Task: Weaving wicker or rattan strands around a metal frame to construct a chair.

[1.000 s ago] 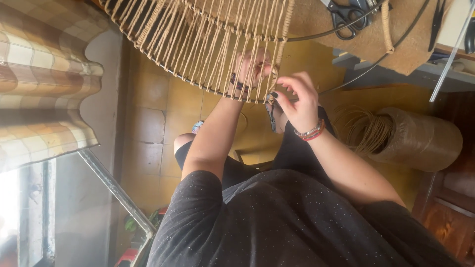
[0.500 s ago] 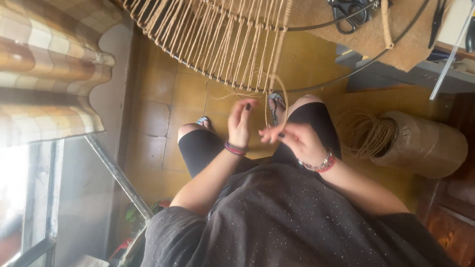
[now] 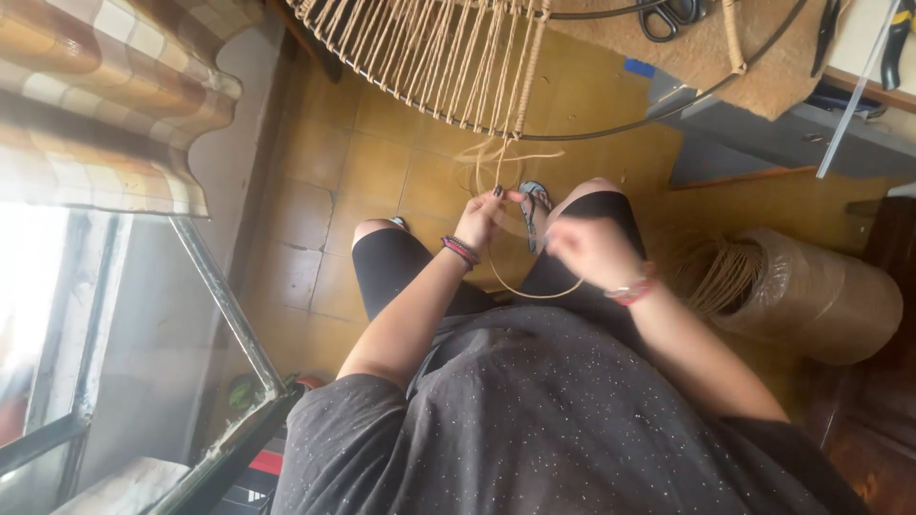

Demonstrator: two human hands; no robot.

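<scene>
Hands [image 3: 539, 234] pinching tan cord [image 3: 534, 286], plastic-wrapped brown cord roll [image 3: 811, 296] at right

top: dark grey speckled, short sleeves | shorts: black | wrists: beaded bracelets | sandals: patterned straps

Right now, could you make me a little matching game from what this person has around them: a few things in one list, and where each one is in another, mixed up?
Things:
1. cord loop
2. big cord spool
3. woven round frame
4. checked curtain

Places:
A. lying on its side on the floor, by the right arm
B. at the window, on the person's left
C. overhead, in front of the knees
D. between the left hand and the right hand

Pairs: 1-D, 2-A, 3-C, 4-B
</scene>
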